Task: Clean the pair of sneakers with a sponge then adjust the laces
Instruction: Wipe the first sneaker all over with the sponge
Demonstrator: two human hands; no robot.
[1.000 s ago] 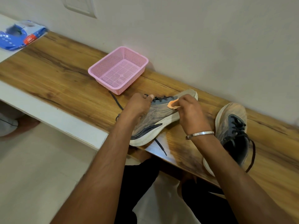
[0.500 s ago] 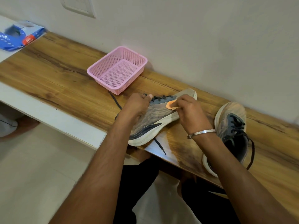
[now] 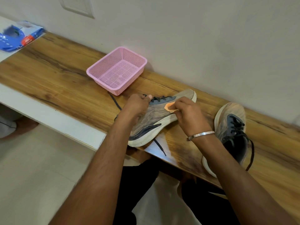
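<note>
A grey sneaker [image 3: 158, 116] with a white sole and dark laces lies tilted on the wooden shelf [image 3: 65, 82], toe toward the wall. My left hand [image 3: 136, 108] grips it at the collar, thumb near the top laces. My right hand [image 3: 188, 114] pinches a small orange sponge [image 3: 169, 107] and presses it on the sneaker's side near the forefoot. The second sneaker [image 3: 232, 127] stands to the right, partly hidden behind my right forearm, its dark lace hanging over the shelf edge.
A pink perforated basket [image 3: 129, 54] sits empty behind the sneaker, close to the wall. A blue packet [image 3: 17, 38] lies at the far left on a white surface. Loose lace ends trail on the shelf. The white shelf edge runs in front; floor below.
My right hand with the sponge has slid slightly back along the sneaker's side, away from the toe. My left hand keeps its hold.
</note>
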